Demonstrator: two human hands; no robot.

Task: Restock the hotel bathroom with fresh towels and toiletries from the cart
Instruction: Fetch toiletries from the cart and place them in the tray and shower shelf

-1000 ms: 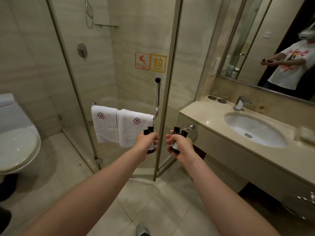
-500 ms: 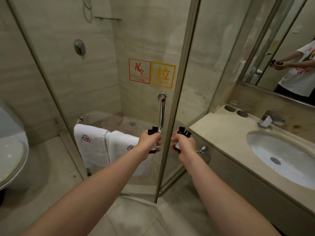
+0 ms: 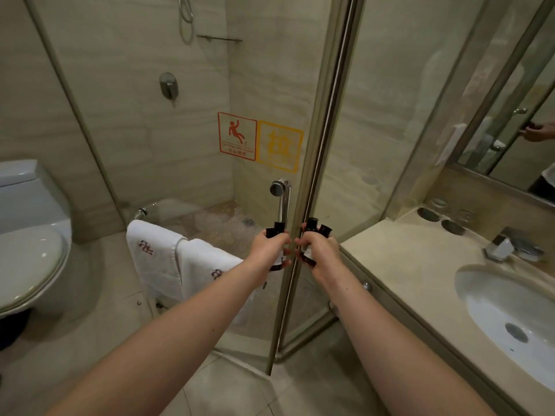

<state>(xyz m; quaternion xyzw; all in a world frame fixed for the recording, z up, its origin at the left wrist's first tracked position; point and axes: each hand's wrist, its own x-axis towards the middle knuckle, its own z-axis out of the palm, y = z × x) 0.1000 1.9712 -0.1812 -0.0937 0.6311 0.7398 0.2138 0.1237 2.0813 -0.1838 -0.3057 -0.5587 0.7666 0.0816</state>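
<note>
A dark bottle with a black cap is gripped in the left hand at the centre of the frame, the fingers curled tightly round it; whether a 2nd one is held in the same fist cannot be told. 2 capped bottles of the same dark kind are held in the right hand, its fingers wrapped round them and the caps left standing above the fist. Both hands are raised side by side, close together, at the chrome door handle of the glass shower door; whether the handle is touched cannot be told. A red slip-warning sticker and a yellow sticker are seen on the glass above the handle. 2 white towels with embroidered emblems are hung over a rail left of centre. A toilet is seen at the left edge. At the right, a beige surface is fitted with a sink and a faucet, and a mirror is mounted at the upper right.
</note>
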